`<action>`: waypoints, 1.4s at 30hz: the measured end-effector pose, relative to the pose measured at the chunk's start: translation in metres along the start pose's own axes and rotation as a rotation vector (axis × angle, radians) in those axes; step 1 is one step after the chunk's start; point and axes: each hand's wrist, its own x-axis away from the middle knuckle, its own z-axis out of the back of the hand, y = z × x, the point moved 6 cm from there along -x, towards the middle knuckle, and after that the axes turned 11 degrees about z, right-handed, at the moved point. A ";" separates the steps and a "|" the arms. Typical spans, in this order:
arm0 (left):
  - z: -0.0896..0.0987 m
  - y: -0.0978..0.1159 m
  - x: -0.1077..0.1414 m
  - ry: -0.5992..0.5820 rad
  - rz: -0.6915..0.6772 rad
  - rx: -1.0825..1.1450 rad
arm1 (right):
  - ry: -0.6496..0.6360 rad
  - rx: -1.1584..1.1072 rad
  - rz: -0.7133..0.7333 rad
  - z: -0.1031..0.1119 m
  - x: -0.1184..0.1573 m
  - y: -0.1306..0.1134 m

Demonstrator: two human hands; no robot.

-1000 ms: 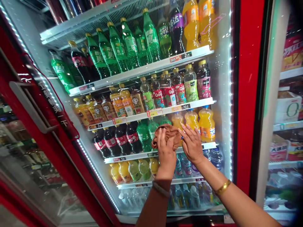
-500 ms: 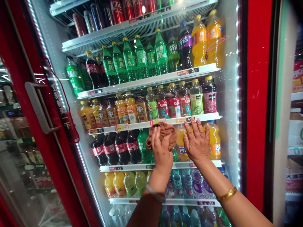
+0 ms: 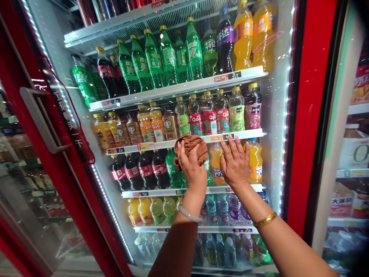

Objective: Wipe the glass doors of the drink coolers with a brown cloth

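Note:
A crumpled brown cloth (image 3: 190, 146) is bunched under my left hand (image 3: 190, 165), whose fingers press on it. Just to the right, my right hand (image 3: 235, 161) lies flat with its fingers spread and nothing in it. Both hands appear to rest against the glass front of a drinks cooler, level with a shelf edge (image 3: 161, 145) carrying price labels. Behind my right hand stand bottles of orange drink (image 3: 255, 161). Green bottles (image 3: 173, 169) are partly covered by the cloth and my left hand. A pale bangle circles my left wrist, a gold one my right.
The cooler has a red frame (image 3: 313, 115) and a grey door handle (image 3: 43, 119) at the left. Several shelves of bottles fill it, including green soda bottles (image 3: 154, 57) above. More goods on shelves (image 3: 346, 173) appear at the far right.
The view has tilted down, so the shelves sit higher in the picture. My left hand and the cloth have shifted slightly left and up against the shelf; my right hand stays flat and spread.

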 end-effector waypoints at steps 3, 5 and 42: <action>-0.014 0.019 0.026 -0.101 -0.107 -0.041 | 0.011 -0.023 0.013 0.000 0.001 0.002; -0.018 0.025 0.055 -0.178 -0.142 -0.082 | 0.015 -0.037 0.027 0.000 0.003 0.003; 0.000 -0.019 0.050 -0.054 0.127 -0.113 | -0.007 -0.067 0.013 0.001 0.005 0.003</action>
